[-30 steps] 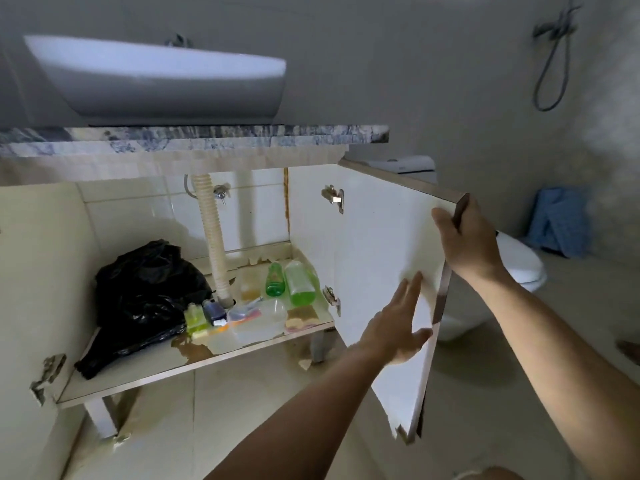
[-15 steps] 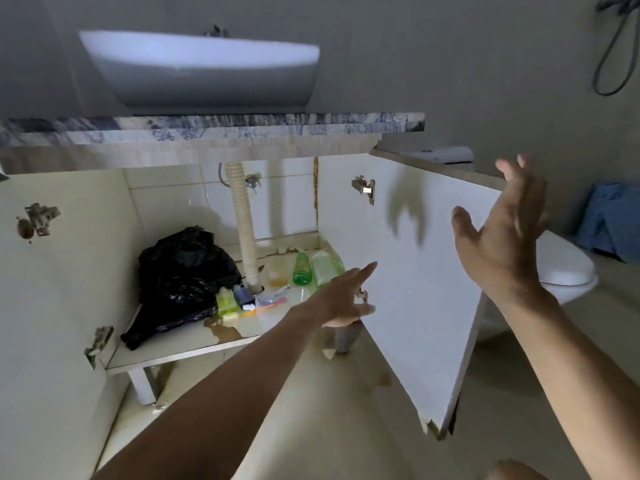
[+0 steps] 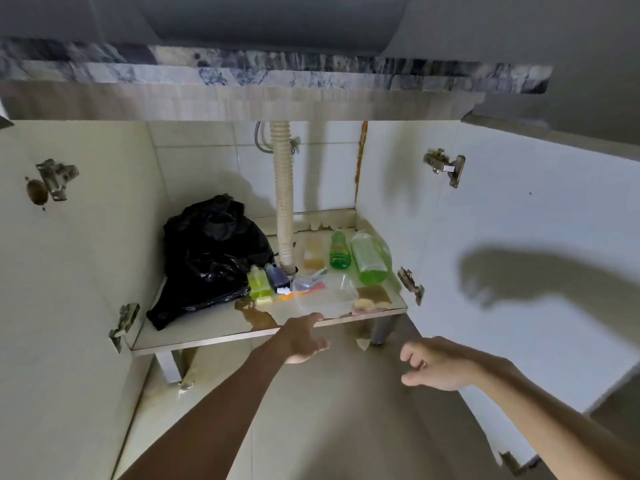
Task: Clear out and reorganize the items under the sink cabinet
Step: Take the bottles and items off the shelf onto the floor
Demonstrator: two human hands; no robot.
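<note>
Both hands are empty: the left hand (image 3: pixel 304 337) reaches open toward the shelf (image 3: pixel 214 332) edge at frame centre, the right hand (image 3: pixel 436 363) hangs loosely curled lower right. Nothing looks cleared yet; the black bag (image 3: pixel 207 254), green bottles (image 3: pixel 369 259) and clear tub (image 3: pixel 329 294) sit on the shelf.

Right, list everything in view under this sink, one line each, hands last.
Bin bag: 1, black, shelf left.
Drain hose: 1, cream, ribbed, centre back.
Bottles: 2, green, lying at shelf right.
Small bottles: 2, yellow-green and dark blue, beside the hose base.
Plastic container: 1, clear, shelf front.
Sponge: 1, brown and yellow, front right corner.
Puddle: 1, brownish, shelf front edge.
Cabinet door: 1, white, open at right.
Hands: left at the shelf edge, right lower right, both empty.
</note>
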